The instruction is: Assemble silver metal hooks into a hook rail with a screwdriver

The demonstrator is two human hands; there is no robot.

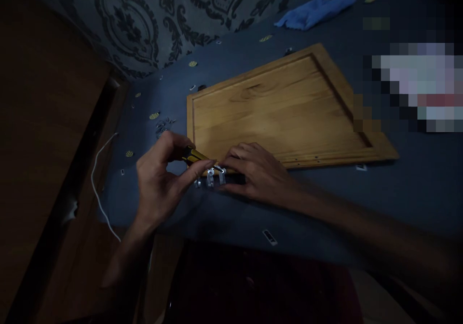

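Observation:
A wooden cabinet door panel (278,107) lies flat on a dark blue cloth (224,218). At its near left corner, my left hand (162,179) pinches a yellow-and-black screwdriver (193,156), its tip pointing right toward a silver metal hinge (211,177) at the panel's edge. My right hand (255,172) rests curled over the panel's edge, its fingers pressed on the hinge from the right. Part of the hinge is hidden under those fingers.
A crumpled blue rag (314,8) lies at the far end. Small screws and metal bits (162,124) and yellow discs (154,116) are scattered left of the panel. A white cord (99,189) hangs off the left edge. A patterned fabric (155,15) lies beyond.

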